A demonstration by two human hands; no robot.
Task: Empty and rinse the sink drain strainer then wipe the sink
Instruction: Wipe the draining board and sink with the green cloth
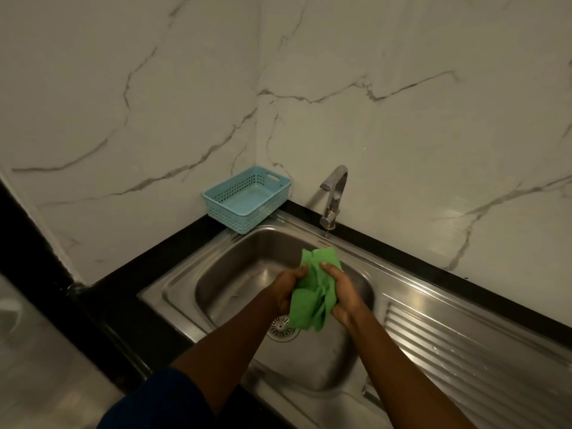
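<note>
Head view: green cloth (pixel 312 292) bunched between left hand (pixel 286 289), right hand (pixel 342 297); both grips curled round it.

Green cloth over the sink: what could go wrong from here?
1. The crumpled green cloth, gripped by the left hand and right hand, hangs above the round metal drain strainer; wrung drips could dirty it.
2. Bunched like this, it may wipe the stainless steel sink basin unevenly.
3. Dim light may hide leftover grime.

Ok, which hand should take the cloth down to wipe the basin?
Probably the right hand: its fingers wrap the bunched middle of the green cloth, while the left hand grips only its edge. Both hang over the sink.
</note>
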